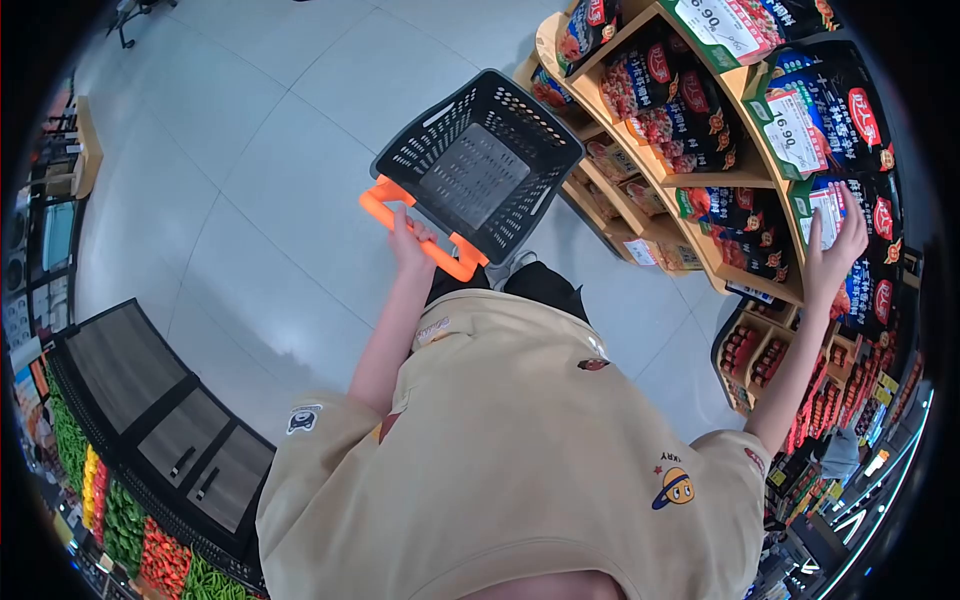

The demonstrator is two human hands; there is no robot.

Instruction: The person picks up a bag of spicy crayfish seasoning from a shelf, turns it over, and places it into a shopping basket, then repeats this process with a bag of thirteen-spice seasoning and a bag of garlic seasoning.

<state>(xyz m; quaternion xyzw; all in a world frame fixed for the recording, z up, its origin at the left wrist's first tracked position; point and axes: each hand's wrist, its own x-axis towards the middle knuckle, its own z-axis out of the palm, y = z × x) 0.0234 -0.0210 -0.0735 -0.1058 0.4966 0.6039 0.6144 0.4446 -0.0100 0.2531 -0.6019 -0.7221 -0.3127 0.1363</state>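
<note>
My left hand (408,240) is wrapped round the orange handle (380,205) of a black plastic shopping basket (400,150). The basket hangs tilted in front of my legs, and its slotted inside and bottom show. On the right, my right arm is stretched out to a wooden shelf. My right hand (838,245) has its fingers extended and overlaps a white price card (828,205) there. Right around it stand black food packets (882,220) with red logos. Another price card (793,130) sits just above.
A wooden shelf unit (690,180) with several tiers of packets curves along the right. At lower left, a dark cabinet (130,360) borders vegetable displays with red tomatoes (163,555) and green peppers (122,525). Grey tiled floor (270,190) lies between.
</note>
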